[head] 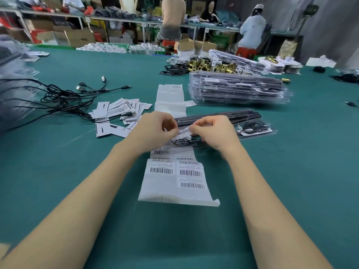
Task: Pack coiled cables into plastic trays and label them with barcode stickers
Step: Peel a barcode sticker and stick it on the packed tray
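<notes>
Left hand (153, 131) and right hand (211, 131) pinch the barcode sticker (184, 132), long axis left-right.

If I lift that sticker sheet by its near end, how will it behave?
Probably floppy: the sticker sheet already curls at its near edge. Likely very light, so it may slide on the green table. The far part lies under the plastic tray, so it may snag.

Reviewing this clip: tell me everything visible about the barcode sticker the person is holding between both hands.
The barcode sticker is a small white rectangular label, seemingly paper, printed with black bars and a line of text too small to read. It is tilted, its right end higher. The left hand pinches its left end and the right hand its right end. It is held just above the clear plastic tray holding a black coiled cable, beyond the label sheet on the green table.
</notes>
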`<state>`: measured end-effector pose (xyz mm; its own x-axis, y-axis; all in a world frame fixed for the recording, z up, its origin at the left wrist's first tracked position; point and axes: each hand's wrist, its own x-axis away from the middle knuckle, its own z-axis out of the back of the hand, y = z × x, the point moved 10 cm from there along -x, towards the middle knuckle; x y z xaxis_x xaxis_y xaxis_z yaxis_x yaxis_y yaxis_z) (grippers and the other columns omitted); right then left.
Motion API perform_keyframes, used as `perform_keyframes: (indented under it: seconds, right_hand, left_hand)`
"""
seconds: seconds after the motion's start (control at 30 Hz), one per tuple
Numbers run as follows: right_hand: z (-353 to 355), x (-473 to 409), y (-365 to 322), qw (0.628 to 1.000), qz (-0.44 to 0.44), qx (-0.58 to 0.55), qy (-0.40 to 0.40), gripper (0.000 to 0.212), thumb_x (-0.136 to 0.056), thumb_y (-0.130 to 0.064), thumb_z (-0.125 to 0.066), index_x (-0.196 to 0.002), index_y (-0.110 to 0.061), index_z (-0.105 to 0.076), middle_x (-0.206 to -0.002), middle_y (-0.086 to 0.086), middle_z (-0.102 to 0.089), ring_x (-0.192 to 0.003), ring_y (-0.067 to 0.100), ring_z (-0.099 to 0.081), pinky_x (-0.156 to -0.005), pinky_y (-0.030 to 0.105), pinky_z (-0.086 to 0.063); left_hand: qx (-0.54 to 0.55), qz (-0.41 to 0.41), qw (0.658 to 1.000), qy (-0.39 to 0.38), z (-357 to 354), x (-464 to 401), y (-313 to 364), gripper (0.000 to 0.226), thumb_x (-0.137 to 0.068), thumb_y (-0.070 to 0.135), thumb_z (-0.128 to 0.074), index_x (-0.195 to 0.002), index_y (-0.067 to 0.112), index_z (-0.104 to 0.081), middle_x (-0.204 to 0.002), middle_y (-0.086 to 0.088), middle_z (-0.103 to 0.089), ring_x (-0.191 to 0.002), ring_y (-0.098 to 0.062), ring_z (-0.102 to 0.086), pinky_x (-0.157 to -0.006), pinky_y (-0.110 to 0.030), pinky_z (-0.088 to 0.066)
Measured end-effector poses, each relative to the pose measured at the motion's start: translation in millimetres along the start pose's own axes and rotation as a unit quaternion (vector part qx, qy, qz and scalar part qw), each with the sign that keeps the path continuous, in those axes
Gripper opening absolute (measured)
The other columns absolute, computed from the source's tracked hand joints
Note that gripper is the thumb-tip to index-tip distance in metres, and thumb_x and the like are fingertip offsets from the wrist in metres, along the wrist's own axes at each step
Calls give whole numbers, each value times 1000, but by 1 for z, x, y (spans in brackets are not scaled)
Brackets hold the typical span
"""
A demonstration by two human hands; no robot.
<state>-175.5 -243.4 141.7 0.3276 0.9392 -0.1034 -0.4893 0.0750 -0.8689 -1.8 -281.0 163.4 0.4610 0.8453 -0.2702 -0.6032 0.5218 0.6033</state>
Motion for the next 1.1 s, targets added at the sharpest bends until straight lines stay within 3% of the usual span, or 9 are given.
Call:
perform_keyframes:
  seconds: [0.37, 0.53, 0.73, 0.9, 0.97, 1.1]
  right_hand:
    - [0, 1, 0, 1000, 1, 23, 1, 8, -75, -33, -81, -72, -28, -75, -78, -9, -75, -77, 8, -65, -81, 33, -57]
    - [2, 4, -4, 999, 10, 33, 6, 9, -76, -33, -80, -70, -31, -74, -74, -13, -73, -74, 3, -64, -69, 23, -49]
    - [3, 7, -6, 998, 24, 49, 14, 8, -77, -31, -81, -72, -29, -75, -70, -10, -73, -67, 5, -65, -68, 24, -53]
    - [2, 7, -5, 995, 29, 87, 32, 9, -78, -30, -81, -71, -28, -74, -65, -14, -68, -61, -6, -58, -56, 12, -40]
    - [1, 7, -4, 994, 28, 96, 36, 11, -79, -30, -81, -70, -29, -74, -66, -14, -67, -63, -7, -58, -52, 5, -36]
    - [2, 7, -2, 995, 26, 88, 50, 7, -79, -25, -80, -75, -28, -74, -66, -15, -66, -66, -7, -58, -51, 3, -37]
  left_hand:
    - [-34, -21, 999, 12, -2, 0, 5, 11, -87, 23, -69, -78, 27, -66, -69, 18, -61, -64, 14, -52, -56, -4, -36]
    - [-50, -22, 998, 14, -5, 1, 5, 11, -87, 24, -68, -78, 29, -63, -69, 18, -61, -61, 8, -52, -59, -13, -39]
    - [-71, -40, 997, 16, -7, 2, 10, 8, -87, 21, -65, -81, 26, -62, -73, 14, -63, -64, 1, -53, -63, -26, -45]
    - [-89, -61, 994, 17, -8, 2, 15, 5, -87, 19, -63, -86, 23, -61, -82, 10, -63, -69, 2, -50, -71, -33, -50]
    - [-78, -86, 993, 12, -7, 4, 21, 10, -86, 16, -65, -91, 24, -62, -87, 10, -61, -70, 2, -49, -73, -33, -49]
    - [-98, -119, 988, -25, -7, 7, 26, 23, -86, 15, -65, -92, 34, -76, -94, 17, -68, -80, -8, -52, -78, -37, -50]
